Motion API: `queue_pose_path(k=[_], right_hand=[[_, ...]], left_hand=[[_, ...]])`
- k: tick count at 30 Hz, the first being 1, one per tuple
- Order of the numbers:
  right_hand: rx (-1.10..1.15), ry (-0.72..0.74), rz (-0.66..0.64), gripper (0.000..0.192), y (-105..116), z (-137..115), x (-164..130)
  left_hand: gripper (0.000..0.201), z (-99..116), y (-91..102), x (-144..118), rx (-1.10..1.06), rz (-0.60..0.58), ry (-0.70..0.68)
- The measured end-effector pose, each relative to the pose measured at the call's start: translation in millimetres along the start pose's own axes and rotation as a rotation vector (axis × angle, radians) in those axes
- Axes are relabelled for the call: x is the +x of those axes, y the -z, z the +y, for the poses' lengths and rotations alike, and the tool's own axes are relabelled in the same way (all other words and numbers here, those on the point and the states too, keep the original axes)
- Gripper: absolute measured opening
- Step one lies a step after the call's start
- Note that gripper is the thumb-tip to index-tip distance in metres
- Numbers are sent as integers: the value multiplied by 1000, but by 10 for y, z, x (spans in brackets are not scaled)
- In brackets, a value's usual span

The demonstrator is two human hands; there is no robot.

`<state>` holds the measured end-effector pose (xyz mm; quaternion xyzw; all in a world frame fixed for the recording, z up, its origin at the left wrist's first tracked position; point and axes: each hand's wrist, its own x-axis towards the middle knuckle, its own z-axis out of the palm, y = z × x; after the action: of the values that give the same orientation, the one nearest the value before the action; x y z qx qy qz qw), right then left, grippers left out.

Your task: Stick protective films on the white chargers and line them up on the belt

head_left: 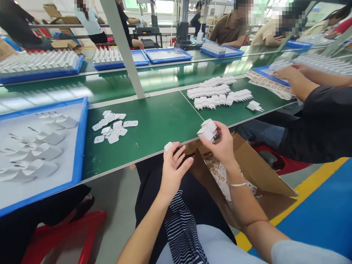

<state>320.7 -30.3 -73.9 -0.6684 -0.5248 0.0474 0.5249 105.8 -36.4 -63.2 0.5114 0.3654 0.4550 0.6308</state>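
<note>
My right hand (pixel 224 145) is closed around a couple of white power adapters (pixel 208 130), held stacked together at the table's front edge. To its left, my left hand (pixel 176 165) has its fingers spread and its thumb apart. A small white piece (pixel 168 146) touches its index fingertip at the edge; whether it is gripped I cannot tell. Loose flat white covers (pixel 113 137) lie in a scattered pile on the green table (pixel 156 113). Farther right, white adapters (pixel 210 90) stand in rows, with a single adapter (pixel 255 106) apart from them.
A blue-rimmed tray (pixel 79 146) with white parts occupies the left. Below the table sits an open cardboard box (pixel 264 168) with scraps inside. A co-worker's hands (pixel 294 77) are over a tray at right. A slanted metal post (pixel 123 47) rises behind; more trays line the far side.
</note>
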Motion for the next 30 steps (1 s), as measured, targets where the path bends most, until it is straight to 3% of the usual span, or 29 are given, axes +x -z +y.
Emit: queue_pose_path(k=[3, 6, 9, 13, 16, 18, 21, 23, 27, 30], right_hand=[[262, 93, 52, 71, -301, -468, -549], [420, 69, 18, 81, -491, -740, -874], [467, 77, -50, 83, -586, -830, -1020], [462, 174, -153, 86, -541, -837, -1061], [458, 255, -335, 87, -365, -815, -982], [505, 246, -453, 67, -227, -799, -840], [592, 144, -515, 18, -103, -824, -493], [573, 109, -607, 9, -111, -890, -239], [436, 197, -1031, 7, -243, -1063, 105], [353, 303, -1220, 18, -295, -1131, 190]], left_hand=[[83, 47, -136, -24, -123, 27, 11], [77, 87, -147, -114, -189, 102, 35], [61, 79, -112, -217, -245, 199, 46], [53, 44, -26, -280, -291, 230, 28], [50, 81, 109, -282, -239, 279, -16], [46, 148, 228, -292, -142, 270, -53], [33, 286, 390, -341, 79, 114, -131], [27, 372, 453, -387, 236, -13, -171], [32, 479, 487, -475, 441, -177, -171], [35, 505, 515, -527, 394, -218, -121]])
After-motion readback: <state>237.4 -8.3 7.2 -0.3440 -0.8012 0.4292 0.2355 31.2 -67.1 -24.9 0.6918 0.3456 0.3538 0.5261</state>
